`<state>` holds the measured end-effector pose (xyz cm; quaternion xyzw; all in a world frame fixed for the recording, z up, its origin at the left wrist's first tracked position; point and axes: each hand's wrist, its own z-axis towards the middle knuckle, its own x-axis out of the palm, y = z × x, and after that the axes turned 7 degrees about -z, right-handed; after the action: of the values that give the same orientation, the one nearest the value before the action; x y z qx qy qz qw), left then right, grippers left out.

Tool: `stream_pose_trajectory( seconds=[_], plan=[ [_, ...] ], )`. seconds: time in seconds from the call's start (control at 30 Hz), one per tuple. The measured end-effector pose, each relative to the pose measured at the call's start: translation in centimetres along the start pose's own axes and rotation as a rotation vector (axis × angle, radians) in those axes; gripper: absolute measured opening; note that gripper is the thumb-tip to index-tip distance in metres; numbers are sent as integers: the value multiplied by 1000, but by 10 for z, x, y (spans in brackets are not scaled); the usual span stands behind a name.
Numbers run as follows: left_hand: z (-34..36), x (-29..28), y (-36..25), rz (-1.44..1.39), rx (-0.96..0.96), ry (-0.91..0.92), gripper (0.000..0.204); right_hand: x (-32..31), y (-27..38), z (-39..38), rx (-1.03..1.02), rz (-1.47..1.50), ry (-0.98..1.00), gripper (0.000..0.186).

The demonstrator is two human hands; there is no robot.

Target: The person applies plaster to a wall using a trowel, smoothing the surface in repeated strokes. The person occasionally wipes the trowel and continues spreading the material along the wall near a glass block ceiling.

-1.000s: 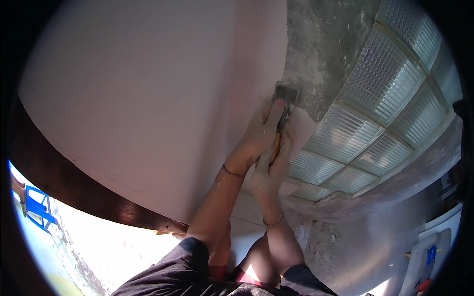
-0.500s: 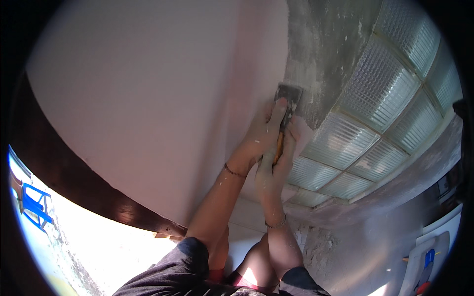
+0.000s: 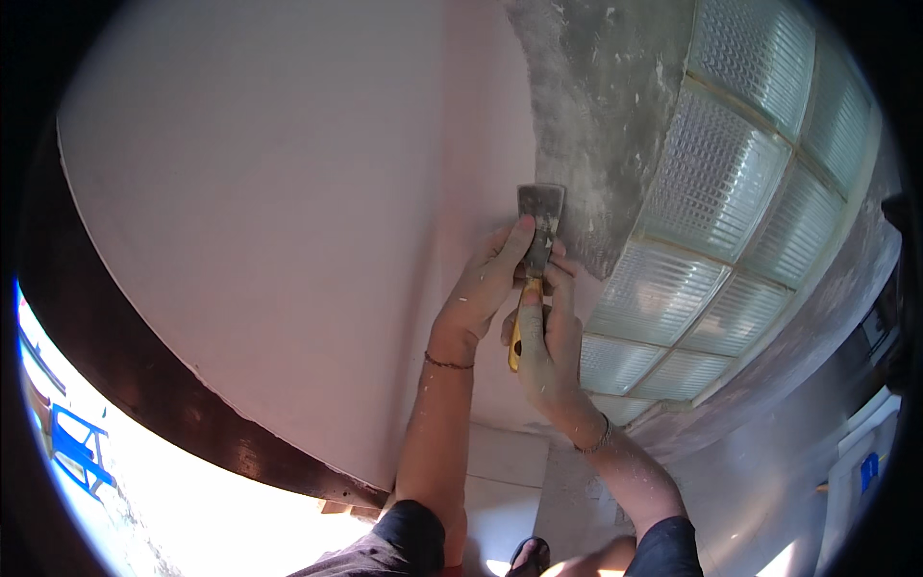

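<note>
A person's right hand [image 3: 553,346] closes around the yellow handle of a scraper [image 3: 542,238], thumb laid along the grip, while the left hand [image 3: 479,287] pinches the metal blade, thumb flat on its face and the fingers partly hidden behind. The tool points away from the body, its wide end over the border between smooth and rough surfaces; whether the edge touches cannot be told from this angle. A pale pinkish wall [image 3: 250,212] fills the left and middle of the scene, bent by the wide lens. To the right rises a panel of ribbed glass blocks [image 3: 716,173] set in a grid of pale joints. Between the two runs a grey, mottled patch [image 3: 611,115], narrowing to a ragged point just beside the scraper. A dark brown band [image 3: 221,438] curves along the wall's lower left edge, and beyond it, in bright light, stands a blue chair [image 3: 82,452]. Dark sleeves [image 3: 411,534] cover the upper arms. A dark sandal [image 3: 538,555] shows at the lower edge, and thin bracelets [image 3: 449,364] circle both wrists, above skin flecked with pale specks.
</note>
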<state>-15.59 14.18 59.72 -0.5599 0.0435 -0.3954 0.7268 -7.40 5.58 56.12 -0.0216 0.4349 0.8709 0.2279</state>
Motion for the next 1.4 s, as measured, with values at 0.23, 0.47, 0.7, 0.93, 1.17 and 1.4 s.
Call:
stream_pose_trajectory(
  seconds=[0.23, 0.47, 0.7, 0.93, 1.17, 1.4],
  plan=[
    [-16, 9, 28, -90, 37, -80, 46, -1, -22, -35, -12, -37, -18, 50],
    [-25, 12, 47, -153, -16, -47, 43, 3, -42, -45, -98, -137, -43, 52],
    [-31, 11, 49, -177, -96, -73, 45, 10, -45, -48, -117, -120, -83, 58],
    [-26, 10, 50, -29, 16, -96, 46, 12, -45, -43, -121, -105, -82, 61],
    [-24, 11, 46, -61, -35, -117, 45, 11, -37, -41, -23, -45, -35, 58],
    [-16, 4, 45, 19, 54, -107, 41, 19, -40, -38, -118, -66, -91, 48]
  ],
)
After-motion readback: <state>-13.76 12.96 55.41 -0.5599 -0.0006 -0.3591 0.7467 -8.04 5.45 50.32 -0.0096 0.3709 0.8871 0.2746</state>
